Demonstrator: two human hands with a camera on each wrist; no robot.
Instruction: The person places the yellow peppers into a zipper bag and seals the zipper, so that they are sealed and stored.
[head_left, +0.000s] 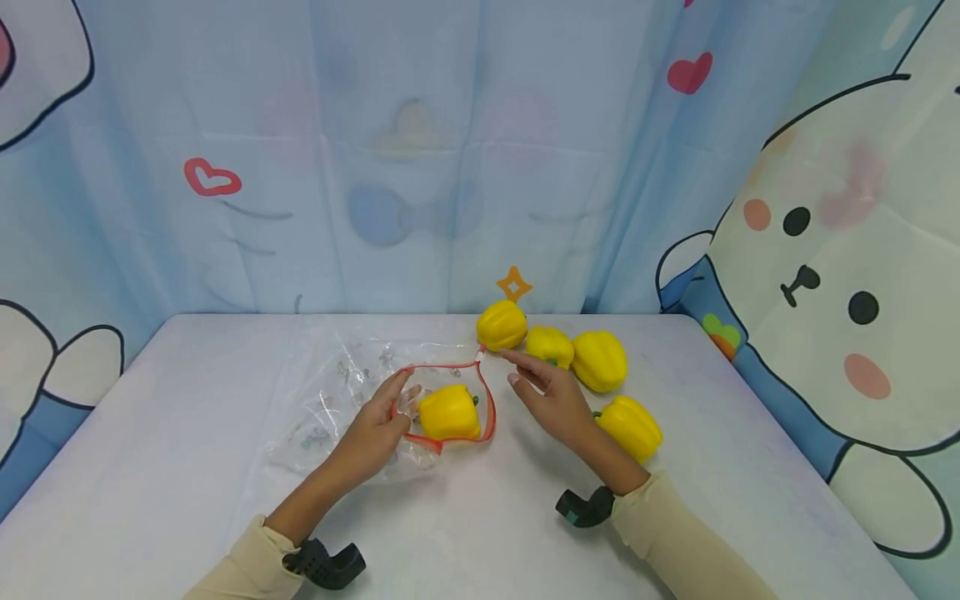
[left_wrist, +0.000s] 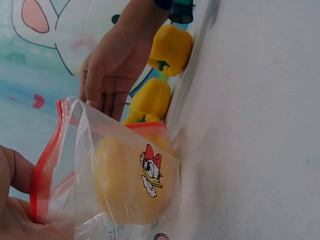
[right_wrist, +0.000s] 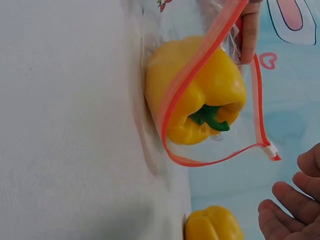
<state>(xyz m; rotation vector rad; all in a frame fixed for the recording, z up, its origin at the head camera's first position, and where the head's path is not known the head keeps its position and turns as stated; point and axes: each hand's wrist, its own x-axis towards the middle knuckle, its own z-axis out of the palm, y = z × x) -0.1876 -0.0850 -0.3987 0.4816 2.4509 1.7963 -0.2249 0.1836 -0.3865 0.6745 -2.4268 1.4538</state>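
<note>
A clear plastic zip bag [head_left: 318, 408] with a red rim lies on its side, its mouth spread toward the right. One yellow bell pepper [head_left: 448, 412] with a green stem rests just inside that mouth. My left hand [head_left: 378, 433] grips the bag's rim; in the left wrist view, the thumb and fingers hold the red strip [left_wrist: 45, 175]. To the right of the mouth, my right hand [head_left: 551, 396] hovers with loosely bent fingers and nothing in them. Its fingertips come near a yellow bell pepper [head_left: 502, 325] at the back; the right wrist view shows the white slider [right_wrist: 270, 150] close by.
Beyond the right hand stand two more bell peppers [head_left: 599, 361], side by side. Another bell pepper [head_left: 630, 427] lies by the right forearm. The white table [head_left: 150, 467] ends at a printed blue curtain [head_left: 405, 167] behind.
</note>
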